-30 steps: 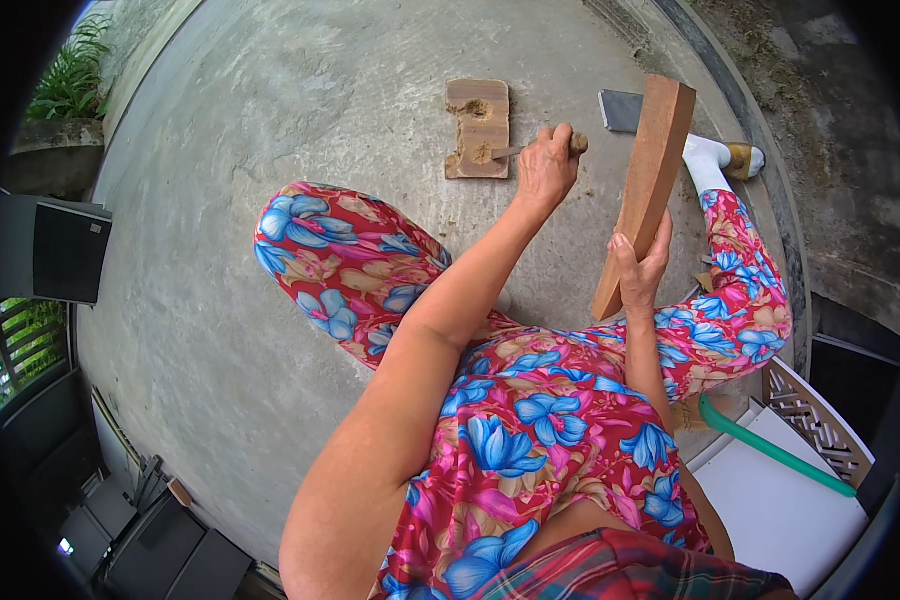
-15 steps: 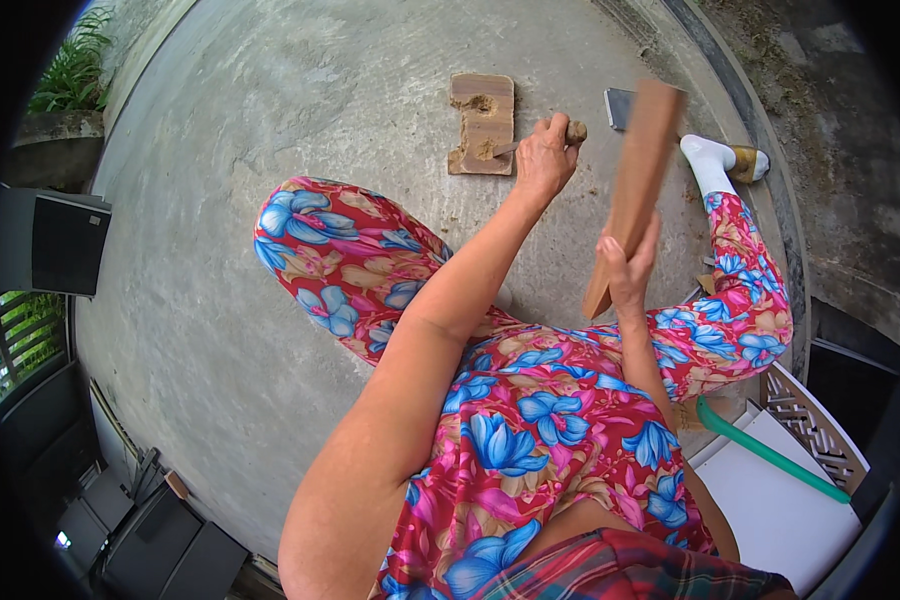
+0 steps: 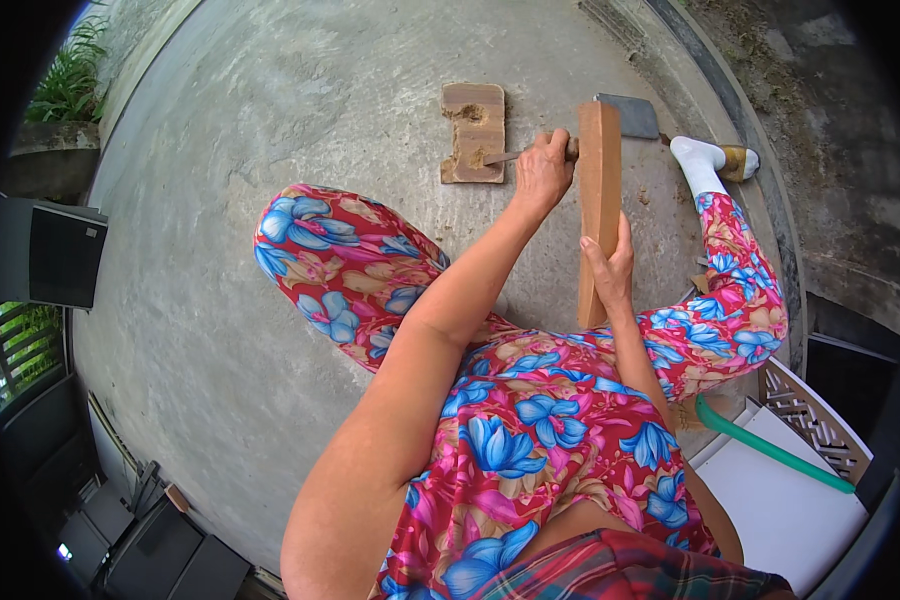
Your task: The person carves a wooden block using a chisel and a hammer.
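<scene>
My left hand (image 3: 543, 178) is closed round the handle of a chisel (image 3: 504, 157), whose blade points left. The chisel tip rests in a rough hollow of a notched wooden block (image 3: 473, 98) lying on the concrete floor. Another deeper hollow and some wood crumbs show on that block. In my right hand (image 3: 611, 270) is a long, thick wooden bar (image 3: 599, 165), gripped near its lower end and upright in view. The bar's left side meets the chisel's handle end in the picture; whether they touch I cannot tell.
A cleaver with a wide grey blade (image 3: 627, 117) lies beyond the bar, near my socked foot (image 3: 699, 160). My bent legs flank the work. At the lower right are a white panel (image 3: 775, 490) and a green curved strip (image 3: 770, 455). A dark cabinet (image 3: 67, 255) stands at far left.
The wooden bar has swung left, from tilted and apart to upright beside the chisel handle. More of the cleaver shows now. Block and left hand sit slightly lower and further left in view.
</scene>
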### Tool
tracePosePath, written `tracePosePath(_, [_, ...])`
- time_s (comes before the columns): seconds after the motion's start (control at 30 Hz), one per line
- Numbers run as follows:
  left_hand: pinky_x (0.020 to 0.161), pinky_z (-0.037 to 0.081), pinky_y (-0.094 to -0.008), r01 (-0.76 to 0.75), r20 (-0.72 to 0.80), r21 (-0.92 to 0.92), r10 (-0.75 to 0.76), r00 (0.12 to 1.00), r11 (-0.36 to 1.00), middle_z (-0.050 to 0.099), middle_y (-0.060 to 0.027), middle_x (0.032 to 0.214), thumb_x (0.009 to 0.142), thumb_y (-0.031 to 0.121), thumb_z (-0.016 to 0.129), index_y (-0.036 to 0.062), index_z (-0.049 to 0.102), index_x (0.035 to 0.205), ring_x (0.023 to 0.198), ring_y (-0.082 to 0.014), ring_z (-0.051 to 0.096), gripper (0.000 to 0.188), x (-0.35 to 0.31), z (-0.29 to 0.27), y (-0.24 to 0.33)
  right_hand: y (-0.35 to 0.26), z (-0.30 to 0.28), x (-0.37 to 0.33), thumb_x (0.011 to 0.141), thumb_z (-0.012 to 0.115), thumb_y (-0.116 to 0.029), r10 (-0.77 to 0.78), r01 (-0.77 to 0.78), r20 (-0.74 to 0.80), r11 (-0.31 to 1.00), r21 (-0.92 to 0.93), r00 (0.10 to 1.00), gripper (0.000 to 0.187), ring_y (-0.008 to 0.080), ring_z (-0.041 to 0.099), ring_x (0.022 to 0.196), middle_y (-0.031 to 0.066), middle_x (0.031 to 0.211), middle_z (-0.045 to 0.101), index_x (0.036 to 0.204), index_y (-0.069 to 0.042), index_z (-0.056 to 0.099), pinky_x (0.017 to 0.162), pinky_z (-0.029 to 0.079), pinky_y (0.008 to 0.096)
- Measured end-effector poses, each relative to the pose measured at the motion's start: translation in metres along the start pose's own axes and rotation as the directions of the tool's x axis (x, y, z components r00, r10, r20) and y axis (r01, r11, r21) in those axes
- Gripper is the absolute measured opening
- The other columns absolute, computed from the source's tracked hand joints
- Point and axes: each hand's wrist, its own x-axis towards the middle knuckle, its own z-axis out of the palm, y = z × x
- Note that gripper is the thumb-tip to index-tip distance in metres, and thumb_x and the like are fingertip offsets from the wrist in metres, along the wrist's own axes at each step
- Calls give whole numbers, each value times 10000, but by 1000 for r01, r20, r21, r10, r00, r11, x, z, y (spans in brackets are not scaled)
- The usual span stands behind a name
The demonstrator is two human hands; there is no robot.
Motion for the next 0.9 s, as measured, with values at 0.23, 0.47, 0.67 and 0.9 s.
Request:
tracePosePath(0.23, [659,519,-511,-49,-35,-8,49,998,999,643,-177,893,795,168,701,94,558,979,795,-416,654,245,1,5,0,-6,-3,-3,809,684,-223,12,18,-120,967,254,993,699,246,589,1009,183,1171,564,1389,24,381,899,481,371])
tracePosePath(0.47, [630,522,-500,-65,-28,10,65,997,998,650,-169,899,794,166,714,107,579,993,771,-407,658,248,-4,9,0,-5,-10,-6,805,707,-211,75,-40,-118,959,280,990,703,276,586,1115,182,1225,580,1391,14,392,948,462,394])
tracePosePath(0.67, [631,521,-500,-59,-11,58,60,998,997,652,-166,898,791,160,719,109,593,1006,781,-404,659,255,-6,17,-8,2,-2,1,822,691,-200,25,-23,-43,999,46,999,677,282,586,1070,186,1221,564,1381,35,390,937,468,388])
tracePosePath(0.9, [651,533,-484,-56,-19,67,58,998,996,657,-158,934,803,139,695,102,616,1000,783,-397,666,216,-4,16,-10,8,-1,-2,811,716,-242,-11,11,-96,1000,-7,995,749,265,596,1090,191,1242,569,1410,33,360,926,478,386])
